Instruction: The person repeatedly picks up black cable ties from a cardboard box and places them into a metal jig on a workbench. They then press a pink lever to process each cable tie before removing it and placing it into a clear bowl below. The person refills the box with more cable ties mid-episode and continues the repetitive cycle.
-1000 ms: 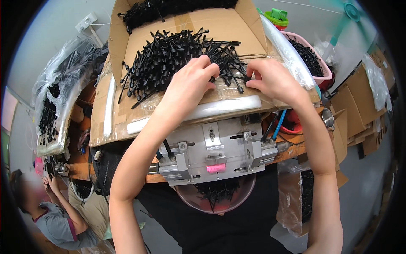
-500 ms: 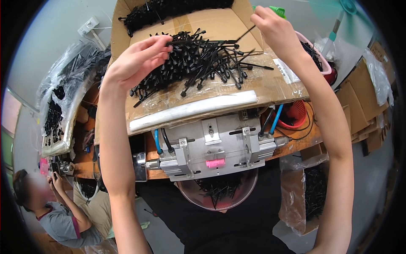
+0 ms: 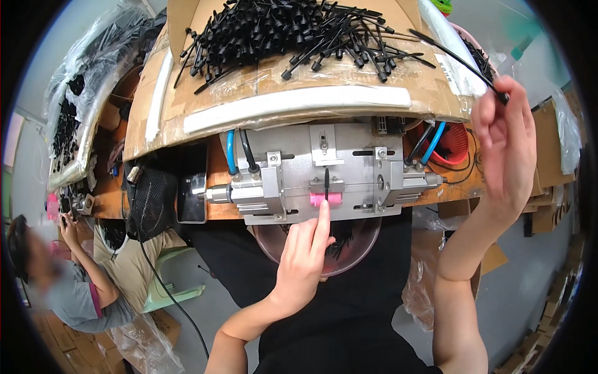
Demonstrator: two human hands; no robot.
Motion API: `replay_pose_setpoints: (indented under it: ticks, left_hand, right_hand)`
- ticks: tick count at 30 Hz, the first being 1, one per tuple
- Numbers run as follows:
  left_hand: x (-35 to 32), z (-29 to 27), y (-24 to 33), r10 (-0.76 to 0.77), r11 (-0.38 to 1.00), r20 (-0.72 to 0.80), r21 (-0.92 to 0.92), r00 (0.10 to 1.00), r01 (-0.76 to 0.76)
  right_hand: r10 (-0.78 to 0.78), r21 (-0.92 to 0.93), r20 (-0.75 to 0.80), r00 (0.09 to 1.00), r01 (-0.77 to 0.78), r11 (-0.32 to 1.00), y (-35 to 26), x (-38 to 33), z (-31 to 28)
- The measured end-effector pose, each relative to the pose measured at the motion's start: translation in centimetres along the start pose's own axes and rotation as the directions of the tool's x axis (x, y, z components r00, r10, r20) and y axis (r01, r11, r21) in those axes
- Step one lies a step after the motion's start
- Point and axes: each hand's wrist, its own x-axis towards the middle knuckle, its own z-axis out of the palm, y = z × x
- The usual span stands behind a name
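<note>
My right hand (image 3: 507, 140), raised at the right, pinches the near end of a thin black plastic stick (image 3: 451, 57), whose length slants up and left toward the box. Over the metal fixture (image 3: 299, 146), my left hand (image 3: 302, 265) has its index finger stretched out and the other fingers partly bent. That fingertip meets the lower end of another black stick (image 3: 327, 181), which lies across the pink block (image 3: 334, 199) at the fixture's front. Whether the fingertip presses it or just rests there, I cannot tell.
Many black sticks (image 3: 268, 43) are heaped on the cardboard (image 3: 249, 96) behind the fixture. Below its front edge sits a clear bowl (image 3: 367, 249) with more sticks. Blue and black hoses run to both side cylinders. A red basket (image 3: 458, 146) stands right; a co-worker (image 3: 87, 280) sits left.
My left hand has come down from the heap to the fixture, where a black stick now lies. My right hand has moved right and lower with its stick. The view has tilted down.
</note>
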Motion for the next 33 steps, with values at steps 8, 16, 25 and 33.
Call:
replay_pose_setpoints:
  ticks: [8,16,25,33]
  left_hand:
    - [0.2,1.9,-0.4,0.004,0.982,0.073,0.189,0.997,-0.017]
    - [0.6,0.8,-0.4,-0.050,0.991,0.123,0.132,0.991,0.034]
    - [17.0,-5.7,-7.3,0.204,0.966,-0.151,0.194,0.967,-0.174]
    - [18.7,-9.0,-8.1,0.186,0.976,0.149,-0.142,0.971,-0.165]
  right_hand:
    - [-0.066,0.023,-0.088,0.994,0.068,0.997,0.5,-4.2,1.2]
    - [0.106,-0.346,-0.071,0.992,-0.124,0.930,4.1,-10.8,5.8]
    - [0.011,-0.662,0.272,0.962,0.179,0.728,11.1,-15.4,10.3]
    - [0.089,-0.699,0.311,0.946,0.164,0.696,10.8,-14.4,10.1]
